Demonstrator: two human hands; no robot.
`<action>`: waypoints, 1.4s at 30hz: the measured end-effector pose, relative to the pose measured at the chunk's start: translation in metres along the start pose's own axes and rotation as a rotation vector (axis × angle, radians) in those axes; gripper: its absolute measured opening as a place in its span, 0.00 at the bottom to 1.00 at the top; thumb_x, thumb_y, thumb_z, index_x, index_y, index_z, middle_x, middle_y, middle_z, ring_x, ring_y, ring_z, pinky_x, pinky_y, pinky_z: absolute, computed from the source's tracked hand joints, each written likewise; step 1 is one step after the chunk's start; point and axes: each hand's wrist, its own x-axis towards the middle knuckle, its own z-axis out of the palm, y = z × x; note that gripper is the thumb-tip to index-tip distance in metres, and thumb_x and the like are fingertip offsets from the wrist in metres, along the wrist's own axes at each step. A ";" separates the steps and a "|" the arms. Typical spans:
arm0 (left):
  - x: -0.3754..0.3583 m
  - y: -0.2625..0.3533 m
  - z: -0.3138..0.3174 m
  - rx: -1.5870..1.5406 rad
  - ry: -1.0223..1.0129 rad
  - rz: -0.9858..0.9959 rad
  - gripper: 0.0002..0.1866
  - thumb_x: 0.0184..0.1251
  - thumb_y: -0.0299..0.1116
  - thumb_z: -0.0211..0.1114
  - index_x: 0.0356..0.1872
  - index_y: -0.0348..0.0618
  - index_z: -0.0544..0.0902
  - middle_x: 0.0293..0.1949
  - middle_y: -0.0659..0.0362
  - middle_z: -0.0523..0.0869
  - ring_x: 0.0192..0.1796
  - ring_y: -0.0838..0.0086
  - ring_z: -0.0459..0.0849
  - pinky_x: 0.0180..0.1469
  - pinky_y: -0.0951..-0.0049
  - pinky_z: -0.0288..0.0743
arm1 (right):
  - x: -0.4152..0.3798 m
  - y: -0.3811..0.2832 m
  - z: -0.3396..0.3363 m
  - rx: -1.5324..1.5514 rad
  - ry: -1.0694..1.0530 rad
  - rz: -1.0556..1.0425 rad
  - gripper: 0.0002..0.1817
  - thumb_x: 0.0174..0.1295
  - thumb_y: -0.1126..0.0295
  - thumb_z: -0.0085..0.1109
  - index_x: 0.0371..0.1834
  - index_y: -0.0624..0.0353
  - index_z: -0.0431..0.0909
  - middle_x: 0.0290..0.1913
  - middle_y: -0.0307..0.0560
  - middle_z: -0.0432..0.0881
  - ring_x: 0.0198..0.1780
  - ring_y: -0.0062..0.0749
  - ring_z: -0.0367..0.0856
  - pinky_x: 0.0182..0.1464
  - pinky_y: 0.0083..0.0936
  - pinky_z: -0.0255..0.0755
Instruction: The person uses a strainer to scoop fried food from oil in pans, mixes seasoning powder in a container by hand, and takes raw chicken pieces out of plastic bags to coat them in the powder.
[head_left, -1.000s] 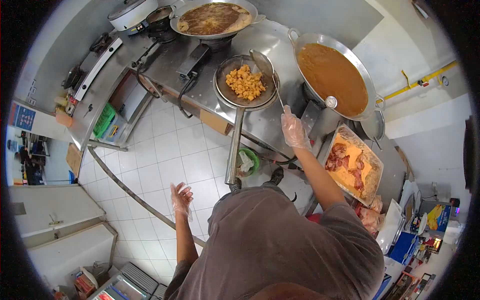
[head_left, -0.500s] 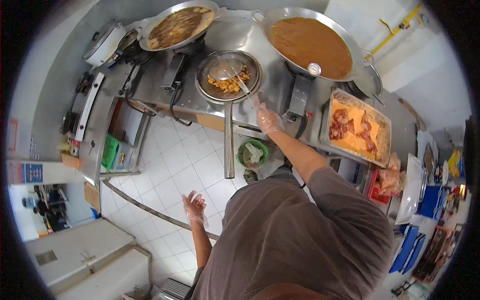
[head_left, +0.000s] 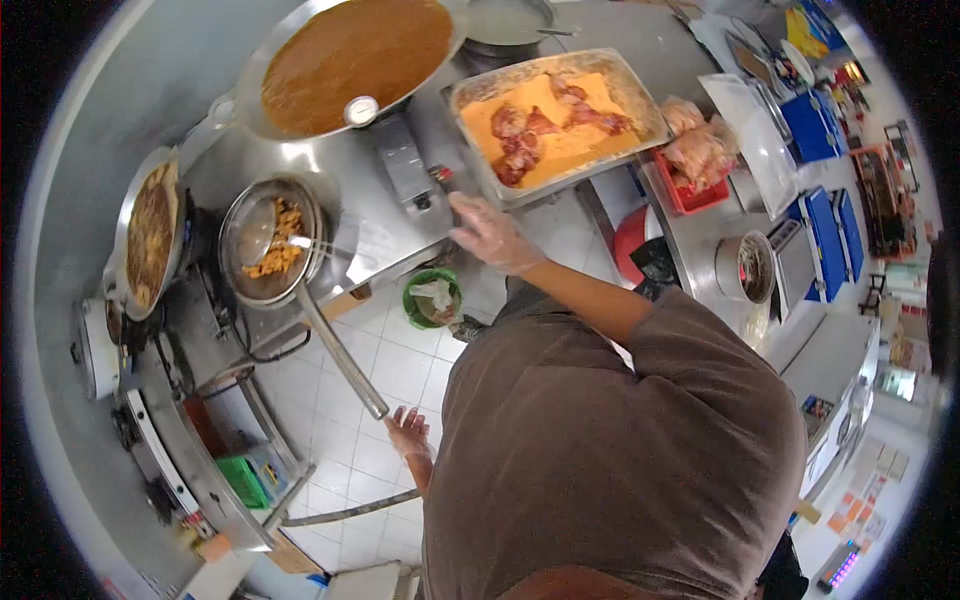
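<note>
My right hand, in a clear glove, is open and empty, close to the red knob of the burner. My left hand, also gloved, hangs open near the handle end of the large strainer. Fried pieces lie in the strainer's bowl, with a skimmer resting over them. To the right of the burner, a metal tray holds orange powder and reddish pieces of meat.
A wide pan of brown liquid with a round gauge stands at the back. Another pan bubbles at the left. A red basket of bagged meat sits at the right. A green bin stands on the floor.
The view has swung to the right. My right hand has let go of the skimmer, which stays in the strainer, and has moved over beside the burner. My left hand remains open.
</note>
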 end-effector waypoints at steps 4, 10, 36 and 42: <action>0.001 0.014 0.068 0.220 -0.013 0.037 0.35 0.73 0.69 0.50 0.62 0.48 0.74 0.37 0.56 0.84 0.30 0.71 0.79 0.28 0.73 0.69 | -0.041 0.057 -0.087 0.009 0.049 0.290 0.28 0.70 0.61 0.60 0.70 0.60 0.70 0.62 0.62 0.76 0.61 0.57 0.77 0.63 0.42 0.73; 0.010 0.005 0.177 0.436 -0.042 0.167 0.36 0.73 0.66 0.54 0.63 0.44 0.73 0.34 0.52 0.85 0.26 0.70 0.82 0.23 0.75 0.71 | -0.084 0.177 -0.211 -0.166 0.256 0.641 0.20 0.69 0.66 0.59 0.63 0.58 0.75 0.57 0.65 0.78 0.55 0.62 0.79 0.58 0.44 0.75; -0.130 -0.027 0.606 0.561 -0.335 0.848 0.25 0.81 0.54 0.51 0.50 0.38 0.80 0.26 0.55 0.86 0.22 0.73 0.82 0.28 0.73 0.76 | -0.117 0.537 -0.463 -0.116 -0.252 0.875 0.21 0.68 0.54 0.60 0.47 0.65 0.86 0.47 0.59 0.87 0.53 0.52 0.84 0.61 0.41 0.74; -0.155 -0.026 0.619 0.600 -0.255 0.762 0.30 0.77 0.61 0.55 0.53 0.41 0.82 0.25 0.58 0.84 0.23 0.78 0.80 0.24 0.76 0.72 | -0.239 0.657 -0.442 0.046 -0.079 0.603 0.22 0.72 0.56 0.52 0.56 0.61 0.83 0.56 0.53 0.85 0.62 0.43 0.78 0.66 0.37 0.70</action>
